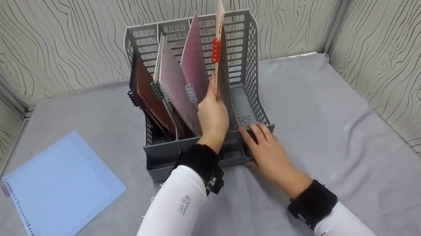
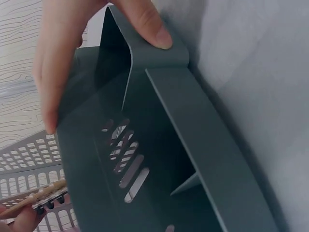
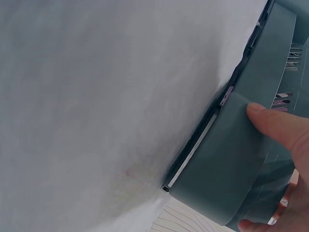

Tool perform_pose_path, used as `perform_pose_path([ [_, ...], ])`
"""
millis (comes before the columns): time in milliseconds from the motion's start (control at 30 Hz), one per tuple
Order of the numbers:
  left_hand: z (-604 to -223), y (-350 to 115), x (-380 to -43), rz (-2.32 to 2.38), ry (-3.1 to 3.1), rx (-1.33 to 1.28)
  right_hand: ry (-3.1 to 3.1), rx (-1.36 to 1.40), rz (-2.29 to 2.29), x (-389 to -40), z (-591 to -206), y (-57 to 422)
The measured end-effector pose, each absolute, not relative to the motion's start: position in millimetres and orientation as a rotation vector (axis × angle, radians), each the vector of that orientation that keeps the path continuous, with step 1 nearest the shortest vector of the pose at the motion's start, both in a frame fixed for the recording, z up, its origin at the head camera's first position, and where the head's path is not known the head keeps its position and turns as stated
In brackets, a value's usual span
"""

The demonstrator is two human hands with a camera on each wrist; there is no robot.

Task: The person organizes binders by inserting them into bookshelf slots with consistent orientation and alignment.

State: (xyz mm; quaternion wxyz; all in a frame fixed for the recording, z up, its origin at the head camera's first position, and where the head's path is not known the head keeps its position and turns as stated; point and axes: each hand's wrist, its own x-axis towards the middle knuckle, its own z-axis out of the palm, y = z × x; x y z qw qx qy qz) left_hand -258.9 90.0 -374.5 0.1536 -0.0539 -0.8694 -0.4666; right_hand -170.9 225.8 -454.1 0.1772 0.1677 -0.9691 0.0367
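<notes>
My left hand (image 1: 214, 117) reaches inside a grey file organizer (image 1: 162, 147) and grips the lower part of a pale loose-leaf notebook (image 1: 219, 23) with orange rings. It stands upright, its top rising above the organizer's back. In the left wrist view, fingertips (image 2: 26, 220) pinch the notebook (image 2: 46, 193) at the lower left. At the front right corner, my right hand (image 1: 269, 155) holds the organizer's edge. Its thumb (image 3: 260, 113) presses the outer front face in the right wrist view, while its fingers reach over the wall.
Left of my left hand, the organizer holds a pink notebook (image 1: 194, 61), a pale lilac one (image 1: 176, 85) and dark brown ones (image 1: 153, 95). A light blue notebook (image 1: 66, 191) with purple rings lies on the grey cloth at left. Patterned panels (image 1: 67, 39) surround the table.
</notes>
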Motion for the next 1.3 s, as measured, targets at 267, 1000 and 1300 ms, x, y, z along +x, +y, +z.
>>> perform_pose_path([
  [267,-384,87,-259,-1.409,-2.476,-0.122,-2.755,0.483,0.084,-171,-452,222],
  [1000,-403,83,-260,-1.425,-2.663,-0.121,-2.740,0.467,0.018,-171,-451,223],
  [1300,-400,82,-260,-1.435,-2.764,-0.170,-2.756,0.453,0.013,-171,-452,225],
])
